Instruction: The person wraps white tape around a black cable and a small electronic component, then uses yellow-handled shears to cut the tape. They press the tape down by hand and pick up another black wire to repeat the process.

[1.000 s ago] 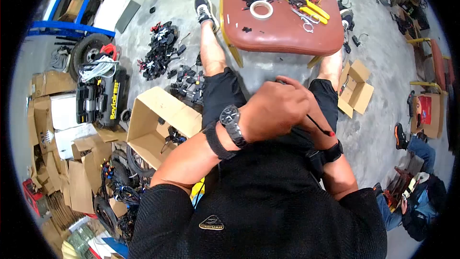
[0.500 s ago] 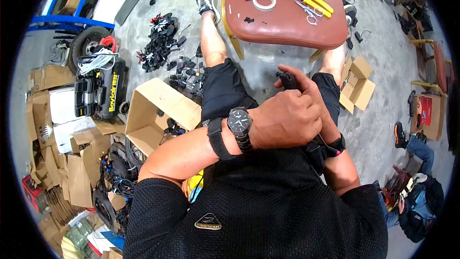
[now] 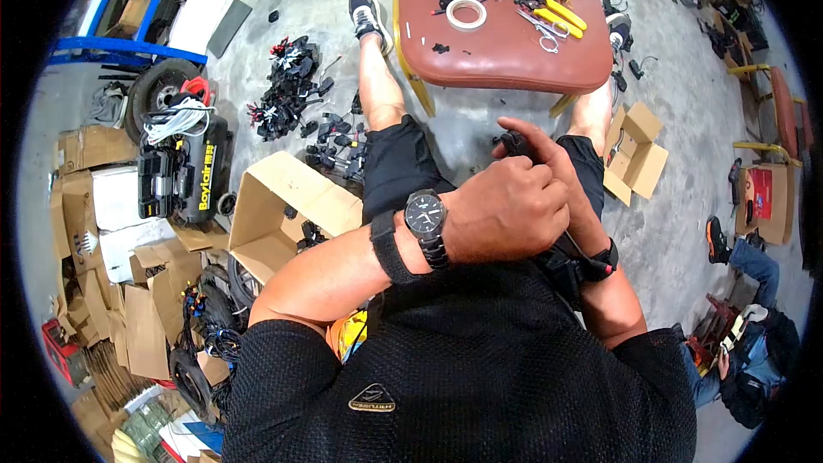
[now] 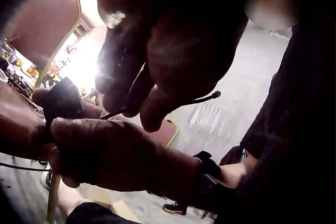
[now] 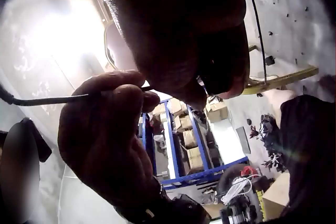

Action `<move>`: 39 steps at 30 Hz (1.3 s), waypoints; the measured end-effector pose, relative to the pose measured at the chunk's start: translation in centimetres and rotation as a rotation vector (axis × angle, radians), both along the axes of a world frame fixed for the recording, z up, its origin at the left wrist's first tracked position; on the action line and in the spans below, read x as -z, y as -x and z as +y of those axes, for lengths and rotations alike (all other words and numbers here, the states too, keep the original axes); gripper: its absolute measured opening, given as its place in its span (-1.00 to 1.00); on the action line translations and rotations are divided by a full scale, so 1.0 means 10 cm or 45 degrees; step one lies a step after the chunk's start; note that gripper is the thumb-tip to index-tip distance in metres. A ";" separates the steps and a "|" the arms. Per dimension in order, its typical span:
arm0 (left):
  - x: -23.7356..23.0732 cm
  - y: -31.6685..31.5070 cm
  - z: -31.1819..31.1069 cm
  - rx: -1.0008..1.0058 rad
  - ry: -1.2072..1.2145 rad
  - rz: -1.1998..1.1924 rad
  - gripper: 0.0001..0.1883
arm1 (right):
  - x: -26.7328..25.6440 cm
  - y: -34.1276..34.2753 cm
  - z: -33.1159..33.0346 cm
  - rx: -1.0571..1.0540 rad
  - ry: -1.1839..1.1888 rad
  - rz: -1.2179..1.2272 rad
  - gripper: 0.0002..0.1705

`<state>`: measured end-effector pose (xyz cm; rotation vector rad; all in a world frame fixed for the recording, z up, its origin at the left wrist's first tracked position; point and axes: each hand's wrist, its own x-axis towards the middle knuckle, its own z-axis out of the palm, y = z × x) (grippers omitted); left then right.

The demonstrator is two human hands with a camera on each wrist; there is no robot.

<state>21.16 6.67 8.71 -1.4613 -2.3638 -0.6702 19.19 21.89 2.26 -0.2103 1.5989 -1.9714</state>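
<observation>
My left hand [image 3: 510,213], with a watch on its wrist, crosses in front of my right hand above my lap. Between its thumb and fingers it pinches a thin black cable [image 5: 50,99], whose end sticks out past the fingers in the left wrist view. My right hand [image 4: 113,153] holds a dark, block-shaped connector [image 4: 63,100] between thumb and fingers. In the head view this connector shows beside the raised index finger. A small red tip [image 3: 609,268] appears by the right wrist strap. The fingertips of both hands meet close together, and the left hand hides much of the right palm.
A brown padded chair seat [image 3: 506,60] ahead carries loose connectors, white tape rolls [image 3: 465,15], scissors [image 3: 544,33] and yellow-handled pliers [image 3: 561,17]. Black parts [image 3: 291,90] lie heaped on the floor. Open cardboard boxes [image 3: 296,184] [image 3: 636,154] stand on either side of my legs.
My left hand has turned so the watch face shows upward. The red-tipped cable end has shifted down toward my right wrist. The right index finger and the dark connector have come into clearer view.
</observation>
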 end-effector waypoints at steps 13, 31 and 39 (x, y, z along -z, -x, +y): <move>0.04 0.05 -0.13 -0.083 -0.157 -0.084 -0.92 | 0.13 0.10 0.11 -0.317 -0.355 0.731 -0.28; 0.14 0.19 -0.46 -0.397 -0.734 -1.731 -0.91 | -0.53 0.31 0.12 -0.095 -0.094 0.484 -0.78; 0.24 0.20 -0.41 -0.332 -0.828 -1.350 -0.90 | -0.48 0.28 0.13 0.176 0.177 0.289 -0.84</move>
